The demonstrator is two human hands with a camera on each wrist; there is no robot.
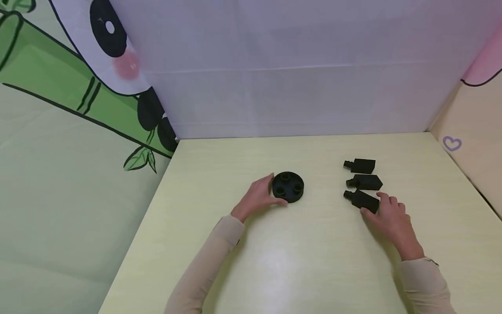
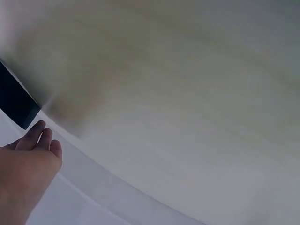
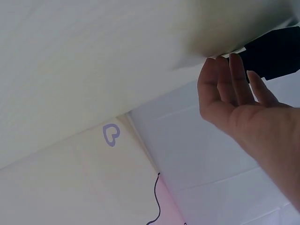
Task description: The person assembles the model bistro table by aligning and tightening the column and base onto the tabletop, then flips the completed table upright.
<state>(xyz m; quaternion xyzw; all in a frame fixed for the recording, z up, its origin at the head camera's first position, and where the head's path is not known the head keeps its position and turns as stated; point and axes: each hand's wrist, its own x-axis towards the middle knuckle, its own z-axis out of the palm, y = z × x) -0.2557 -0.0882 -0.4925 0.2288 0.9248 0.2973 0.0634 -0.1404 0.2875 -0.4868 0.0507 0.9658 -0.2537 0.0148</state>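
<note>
A round black disc (image 1: 288, 187) with three round sockets on top lies flat on the table. My left hand (image 1: 256, 196) holds its left side, thumb at the near edge and fingers at the far edge; the disc shows as a dark edge (image 2: 16, 96) beside the fingertips in the left wrist view. On the right, three black block-shaped pieces with narrow stepped necks lie in a column, necks pointing left. My right hand (image 1: 392, 218) pinches the wide end of the nearest block (image 1: 362, 199) between thumb and fingers. Above it lie the middle block (image 1: 364, 182) and the far block (image 1: 360, 165).
The pale wooden table (image 1: 235, 152) ends at a light fabric backdrop (image 1: 298, 100). A cartoon-printed cloth (image 1: 78, 174) hangs at the left. A cream panel with a purple heart (image 1: 452, 143) borders the right edge.
</note>
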